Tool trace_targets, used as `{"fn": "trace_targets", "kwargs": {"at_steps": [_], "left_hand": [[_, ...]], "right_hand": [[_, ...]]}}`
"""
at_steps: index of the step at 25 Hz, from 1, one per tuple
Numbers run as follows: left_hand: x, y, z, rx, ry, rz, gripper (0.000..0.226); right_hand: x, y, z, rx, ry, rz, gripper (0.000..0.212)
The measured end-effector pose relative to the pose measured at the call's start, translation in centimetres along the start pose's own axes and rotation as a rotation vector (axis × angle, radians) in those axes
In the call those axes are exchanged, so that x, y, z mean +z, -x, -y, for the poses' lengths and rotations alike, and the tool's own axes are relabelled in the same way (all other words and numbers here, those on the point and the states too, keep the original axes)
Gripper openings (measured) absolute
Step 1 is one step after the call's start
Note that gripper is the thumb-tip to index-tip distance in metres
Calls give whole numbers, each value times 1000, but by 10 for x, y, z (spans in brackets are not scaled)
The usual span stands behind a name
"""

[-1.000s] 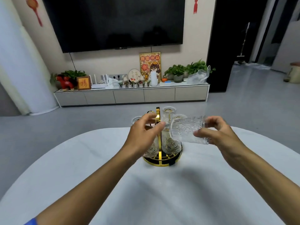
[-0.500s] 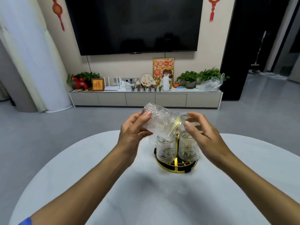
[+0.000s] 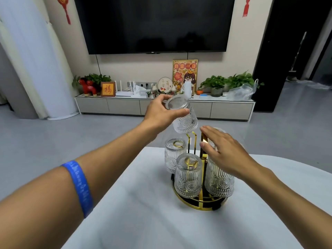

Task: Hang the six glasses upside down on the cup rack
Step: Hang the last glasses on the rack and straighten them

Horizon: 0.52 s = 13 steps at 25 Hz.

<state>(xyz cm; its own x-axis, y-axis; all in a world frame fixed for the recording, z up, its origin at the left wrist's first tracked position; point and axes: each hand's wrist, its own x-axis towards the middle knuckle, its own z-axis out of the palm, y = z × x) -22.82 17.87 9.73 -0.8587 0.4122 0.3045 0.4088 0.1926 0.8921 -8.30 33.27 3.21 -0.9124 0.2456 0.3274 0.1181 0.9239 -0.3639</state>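
Note:
A gold cup rack (image 3: 198, 206) with a round base stands on the white table (image 3: 143, 221). Three ribbed clear glasses hang upside down on it: one at the back left (image 3: 173, 155), one at the front (image 3: 187, 177), one at the right (image 3: 219, 184). Another glass behind my right hand is mostly hidden. My left hand (image 3: 159, 112) grips a further glass (image 3: 185, 119) by its base, mouth down, just above a bare gold prong (image 3: 191, 136). My right hand (image 3: 226, 153) hovers with spread fingers over the rack's right side, holding nothing.
The table's far edge lies just behind the rack, with grey floor beyond. A low TV cabinet (image 3: 161, 106) with plants and ornaments stands against the far wall under a large dark screen (image 3: 154, 24). A blue wristband (image 3: 79, 187) circles my left forearm.
The glass passed from my right hand to my left and turned mouth down over the rack. My right hand let go and now hovers open. The camera view tilted down and closer.

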Motion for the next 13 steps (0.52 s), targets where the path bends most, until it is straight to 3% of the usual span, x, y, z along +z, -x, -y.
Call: {"fn": "trace_targets", "kwargs": {"at_steps": [5,13], "left_hand": [[41,-26,9,-65,-193,118,85],[76,-32,43,-206,-390,220,81]], "right_hand": [[3,0,0,-12,18,-22,55],[5,2,1,-31,-34,-60,53]]}}
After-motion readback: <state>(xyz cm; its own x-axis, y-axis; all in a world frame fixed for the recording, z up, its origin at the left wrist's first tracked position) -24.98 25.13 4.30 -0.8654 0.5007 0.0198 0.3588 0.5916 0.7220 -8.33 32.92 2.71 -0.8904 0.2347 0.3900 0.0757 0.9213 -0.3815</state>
